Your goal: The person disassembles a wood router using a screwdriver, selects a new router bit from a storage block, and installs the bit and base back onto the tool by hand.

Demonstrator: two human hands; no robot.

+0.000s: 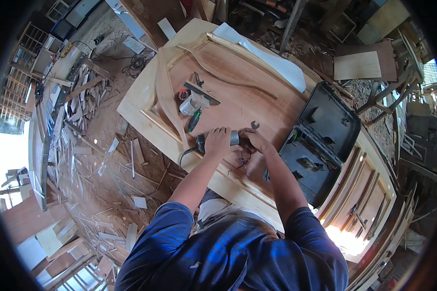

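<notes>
My left hand (218, 141) is wrapped round the dark cylindrical body of a corded power tool (234, 137), which lies sideways over the wooden panel (272, 114). Its cord leaves at the left end. At the tool's other end is my right hand (255, 141), fingers closed, with the open jaw of a spanner (255, 125) sticking out beyond them. What the right fingertips touch is hidden. Just ahead of my left hand lie a green-handled screwdriver (194, 120), a grey-white tool part (192, 105) and a dark flat-edged piece (202, 93).
An open black tool case (310, 162) sits on the panel to my right. A curved wooden strip (228, 80) lies across the far part. A clamp (358, 217) rests at the near right. Wood offcuts (85, 104) litter the floor at left.
</notes>
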